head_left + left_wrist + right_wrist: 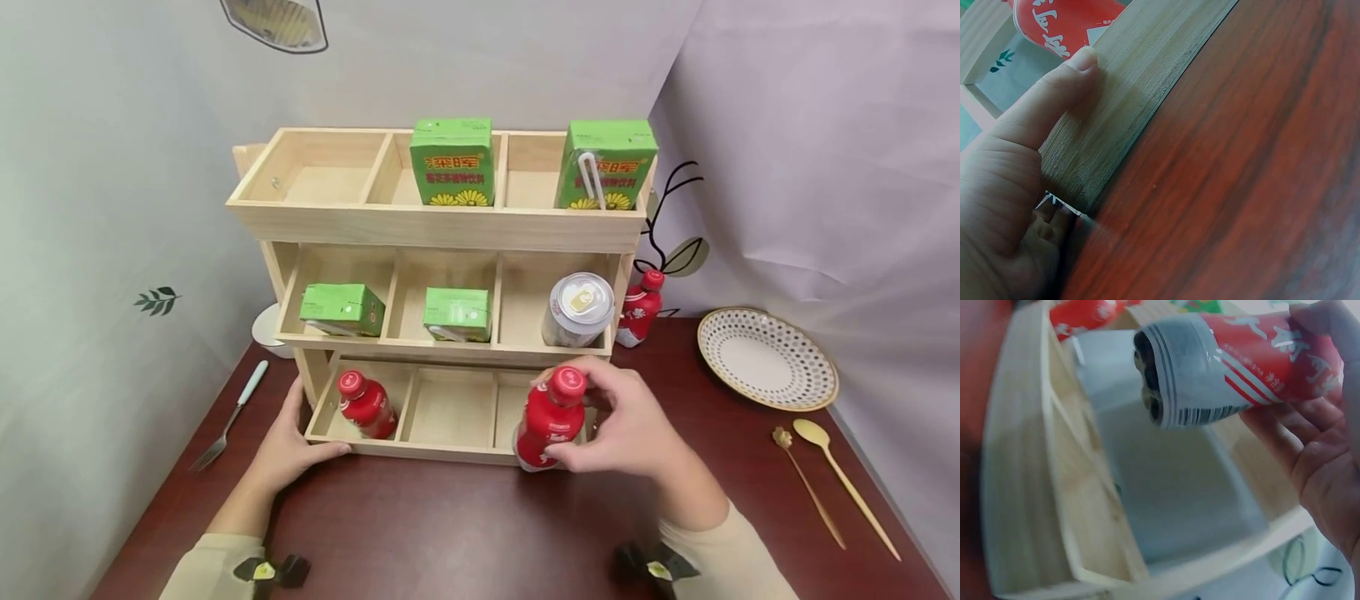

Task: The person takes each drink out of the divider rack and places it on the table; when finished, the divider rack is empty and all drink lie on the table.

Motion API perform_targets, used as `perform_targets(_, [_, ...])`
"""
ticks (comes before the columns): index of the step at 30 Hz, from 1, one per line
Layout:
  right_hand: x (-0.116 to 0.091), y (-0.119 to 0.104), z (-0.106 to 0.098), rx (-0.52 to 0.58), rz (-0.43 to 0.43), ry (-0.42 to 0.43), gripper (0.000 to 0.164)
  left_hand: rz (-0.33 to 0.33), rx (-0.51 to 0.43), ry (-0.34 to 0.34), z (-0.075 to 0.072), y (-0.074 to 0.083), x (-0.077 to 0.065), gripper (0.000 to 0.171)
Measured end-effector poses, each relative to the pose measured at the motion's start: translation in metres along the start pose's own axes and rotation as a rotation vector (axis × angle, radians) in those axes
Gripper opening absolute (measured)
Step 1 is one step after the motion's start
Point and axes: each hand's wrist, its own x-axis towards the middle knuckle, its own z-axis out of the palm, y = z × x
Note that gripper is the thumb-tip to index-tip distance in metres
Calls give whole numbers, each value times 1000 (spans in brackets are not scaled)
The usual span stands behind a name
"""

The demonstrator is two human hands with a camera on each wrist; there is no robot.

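Note:
A red bottle (pixel 553 421) with a white lower label is gripped by my right hand (pixel 626 417), thumb on one side and fingers on the other. It hangs over the front of the right compartment of the wooden shelf's bottom tier; the right wrist view shows the bottle's base (pixel 1150 378) raised off the tray. My left hand (pixel 288 446) rests on the bottom tier's left front corner, thumb (pixel 1069 78) lying along the front board (pixel 1122 94). Its other fingers are partly hidden beside the shelf. Another red bottle (pixel 369 406) stands in the bottom left compartment.
Green drink boxes (pixel 452 162) sit on the upper tiers, with a silver can (pixel 577 310) at middle right. A third red bottle (pixel 640 308) stands behind the shelf's right side. Right lie a plate (pixel 768 358) and gold spoons (pixel 847 479); left, a fork (pixel 231 415) and white bowl (pixel 268 329).

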Motion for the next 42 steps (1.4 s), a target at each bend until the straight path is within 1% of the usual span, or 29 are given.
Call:
perform_targets(4, [-2, -4, -18, 2, -10, 13, 65, -1, -12, -4, 0, -1, -1, 126])
perform_targets(7, [-6, -6, -33, -5, 0, 42, 64, -4, -11, -6, 0, 0, -1, 125])
perform_targets(11, [-13, -9, -52, -17, 42, 97, 65, -5, -14, -10, 0, 0, 0, 125])
perform_targets(14, [-20, -10, -66, -2, 78, 128, 66, -6, -19, -13, -1, 1, 0, 125])
perform_targets(16, [-25, -9, -74, -13, 94, 148, 67, -9, -18, -13, -1, 1, 1, 125])
perform_targets(20, [-36, 1, -92, -9, 107, 185, 69, -9, -4, -9, 0, 1, 1, 125])
perform_targets(23, [-45, 8, -103, -5, 170, 212, 70, -5, 2, -6, 0, 0, 1, 125])
perform_targets(27, [-52, 13, -116, -117, 298, 247, 70, 0, -12, -8, 0, -1, 1, 126])
perform_targets(30, [-54, 19, -124, -228, 366, 259, 69, 7, -27, -12, 1, -2, 2, 127])
perform_targets(31, [-55, 22, -126, -245, 381, 265, 69, 8, -28, -12, 1, -2, 3, 127])
perform_targets(36, [-60, 46, -133, -344, 472, 314, 64, 3, -16, -10, 1, -2, 3, 126])
perform_targets(40, [-66, 69, -133, -368, 547, 358, 60, -3, 0, -5, 1, -1, 1, 126])
perform_targets(42, [-68, 79, -133, -387, 579, 367, 58, -4, -1, -5, 1, -1, 1, 126])
